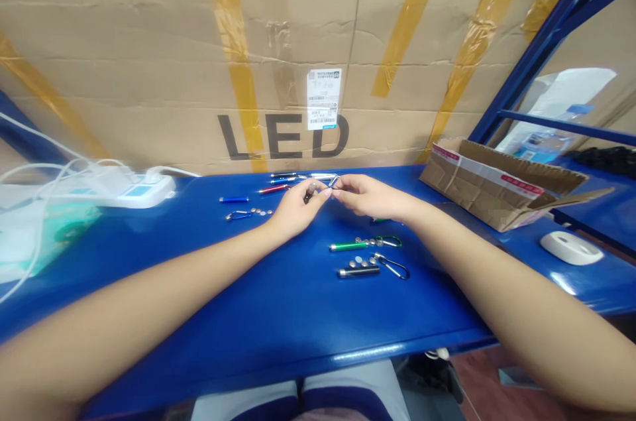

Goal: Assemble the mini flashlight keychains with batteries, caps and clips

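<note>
My left hand (299,204) and my right hand (366,197) meet over the blue table, fingertips pinched together. A small silver carabiner clip (334,180) sticks up at the right fingertips; what the left fingers grip is mostly hidden. Below the hands lie a green flashlight tube (348,246) with a green carabiner (390,241), and a black flashlight tube (358,271) with a black carabiner (393,266). Several button cells (365,263) lie beside the tubes. Left of my hands are a blue tube (234,199), a blue carabiner (239,215) and more button cells. A red tube (273,189) lies behind my left hand.
A large taped carton (173,76) stands along the back of the table (223,315). At left is a white power strip (149,190) with cables and a green-white plastic bag (54,235). An open cardboard box (487,199) and a white computer mouse (571,247) are at right.
</note>
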